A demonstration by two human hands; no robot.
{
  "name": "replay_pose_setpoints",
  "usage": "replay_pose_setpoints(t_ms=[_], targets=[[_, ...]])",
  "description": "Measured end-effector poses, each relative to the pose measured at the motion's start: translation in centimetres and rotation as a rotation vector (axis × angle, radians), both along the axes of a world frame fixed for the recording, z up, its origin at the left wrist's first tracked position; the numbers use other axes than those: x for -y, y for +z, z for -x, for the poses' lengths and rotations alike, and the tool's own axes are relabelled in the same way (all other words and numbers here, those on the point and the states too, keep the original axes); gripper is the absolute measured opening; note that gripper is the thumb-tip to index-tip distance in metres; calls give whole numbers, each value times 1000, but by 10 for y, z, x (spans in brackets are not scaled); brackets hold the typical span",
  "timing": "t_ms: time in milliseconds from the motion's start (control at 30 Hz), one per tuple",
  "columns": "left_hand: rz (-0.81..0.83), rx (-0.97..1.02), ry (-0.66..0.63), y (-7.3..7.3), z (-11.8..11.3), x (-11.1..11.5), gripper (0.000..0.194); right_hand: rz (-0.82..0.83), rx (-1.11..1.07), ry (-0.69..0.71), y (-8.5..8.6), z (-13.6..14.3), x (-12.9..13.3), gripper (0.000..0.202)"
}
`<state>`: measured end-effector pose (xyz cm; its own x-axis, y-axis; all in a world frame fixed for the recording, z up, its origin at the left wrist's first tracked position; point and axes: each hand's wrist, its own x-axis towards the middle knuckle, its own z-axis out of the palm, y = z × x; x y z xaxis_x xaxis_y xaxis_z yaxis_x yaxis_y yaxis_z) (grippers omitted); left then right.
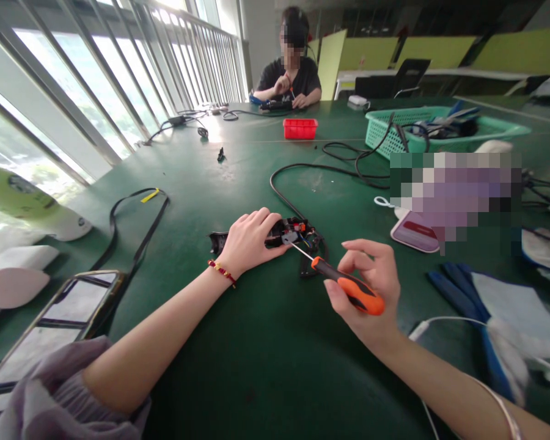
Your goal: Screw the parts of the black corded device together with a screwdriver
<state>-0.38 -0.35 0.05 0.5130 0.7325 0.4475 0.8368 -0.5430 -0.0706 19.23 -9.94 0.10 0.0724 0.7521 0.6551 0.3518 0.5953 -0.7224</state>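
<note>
The left hand [250, 241] lies palm-down, clamped over the opened black device [284, 235] mid-bench [238, 366]; the right hand [369, 287], fingers curled, grips the orange screwdriver [348, 287], tip on the device.

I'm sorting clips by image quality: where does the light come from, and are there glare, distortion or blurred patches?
Head view: daylight from the windows on the left, washed out white there, with glare on the green table near them; wide-angle bending at the edges; a pixelated block at right; the left hand and the screwdriver in the right hand sharp.

Device [289, 234] middle under left hand [250, 241]; screwdriver [343, 284] tip indistinct.
</note>
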Motion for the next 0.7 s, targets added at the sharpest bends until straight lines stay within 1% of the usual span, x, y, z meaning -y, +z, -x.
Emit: replay_pose_setpoints(t_ms=[67,100,233,300,367,400,433,467,533,600,633,700], targets=[[0,3,0,0,0,0,43,44,14,19,1,0,0,30],[0,5,-1,0,0,0,43,40,-11,19,1,0,0,29],[0,5,-2,0,0,0,44,-73,-115,-38,1,2,-1,44],[-3,1,0,0,0,0,44,-47,-81,-29,0,1,-1,45],[-5,-2,2,0,0,0,43,32,-17,9,0,1,-1,34],[-5,-3,1,0,-1,0,44,55,-7,12,1,1,-1,27],[-4,-3,1,0,-1,0,44,56,-21,9,1,1,-1,25],[-2,-1,0,1,-1,0,44,35,-50,1,1,1,-1,27],[-2,6,0,1,-1,0,43,-43,-115,-26,2,1,-2,41],[-5,10,0,0,-1,0,43,-76,-115,-39,2,2,-3,52],[-6,9,1,0,-1,0,43,-52,-86,-37,2,1,-3,51],[-8,5,1,0,-1,-1,43,39,-20,-27,1,1,-2,38]])
